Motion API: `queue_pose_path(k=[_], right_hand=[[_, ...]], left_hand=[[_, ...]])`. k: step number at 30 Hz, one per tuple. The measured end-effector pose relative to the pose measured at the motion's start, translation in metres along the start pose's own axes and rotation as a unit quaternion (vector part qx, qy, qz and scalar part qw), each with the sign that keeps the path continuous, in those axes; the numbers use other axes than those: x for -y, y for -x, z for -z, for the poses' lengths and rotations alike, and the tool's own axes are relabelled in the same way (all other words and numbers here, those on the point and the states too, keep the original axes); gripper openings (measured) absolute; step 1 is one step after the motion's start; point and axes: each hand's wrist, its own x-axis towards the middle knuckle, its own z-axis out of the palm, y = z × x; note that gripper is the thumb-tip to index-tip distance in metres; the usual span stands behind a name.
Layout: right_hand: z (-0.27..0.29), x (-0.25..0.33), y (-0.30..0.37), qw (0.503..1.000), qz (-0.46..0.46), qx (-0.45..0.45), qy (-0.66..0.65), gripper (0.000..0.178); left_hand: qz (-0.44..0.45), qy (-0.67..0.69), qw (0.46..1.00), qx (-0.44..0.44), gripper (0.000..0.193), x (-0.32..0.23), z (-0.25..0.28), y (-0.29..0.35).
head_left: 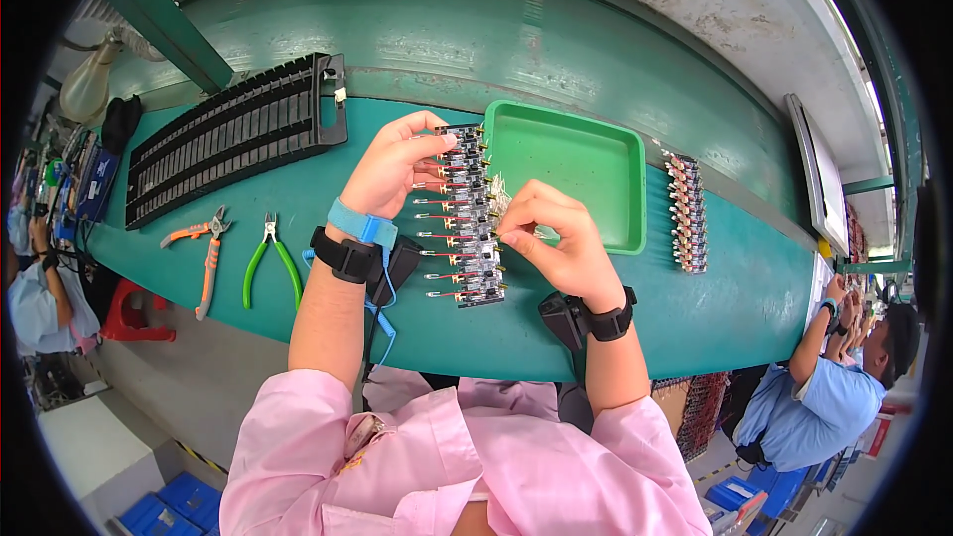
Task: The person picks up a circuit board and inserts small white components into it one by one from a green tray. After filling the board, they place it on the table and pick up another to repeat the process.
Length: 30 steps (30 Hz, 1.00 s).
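My left hand [397, 161] grips the top end of a long strip of small black circuit boards [463, 228], thumb on its face. Short red wires stick out along the strip's left side, and small yellowish parts line its right side. At the strip's right edge my right hand [558, 238] is closed in a pinch, thumb against forefinger. Whatever lies between those fingertips is too small to make out. Behind the strip, a cluster of small whitish pieces [498, 197] shows next to the green tray [643, 184].
To the left lie a black slotted rack [233, 134], orange-handled cutters [210, 263] and green-handled pliers [270, 256]. Another board strip [687, 213] rests right of the tray. A blue wrist strap [362, 226] with a coiled cord circles my left wrist. A co-worker [814, 397] sits at the right.
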Motion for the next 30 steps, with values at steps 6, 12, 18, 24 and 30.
queue_pose_path(k=[6, 12, 18, 24, 30], right_hand=[[0.0011, -0.0002, 0.0005, 1.000, 0.001, -0.002, 0.019, 0.006], [0.0027, 0.0007, 0.0014, 0.998, 0.001, -0.017, 0.063, 0.009], [-0.0033, 0.0013, 0.0010, 0.991, 0.027, -0.035, 0.130, 0.010], [-0.0056, -0.0004, 0.0006, 0.971, 0.087, -0.043, 0.220, 0.011], [-0.0013, -0.0020, 0.0004, 0.979, 0.043, -0.078, 0.181, 0.013]], left_hand=[[0.000, -0.001, 1.000, 0.002, 0.007, -0.0010, -0.0001, 0.0001], [-0.002, 0.003, 1.000, 0.002, 0.007, -0.0014, 0.0009, 0.0007], [0.007, -0.005, 1.000, 0.003, 0.007, -0.0022, -0.0048, 0.0025], [0.002, -0.015, 1.000, -0.006, 0.005, 0.0001, -0.0047, 0.0011], [-0.004, -0.011, 1.000, -0.010, 0.007, -0.0004, -0.0001, 0.0009]])
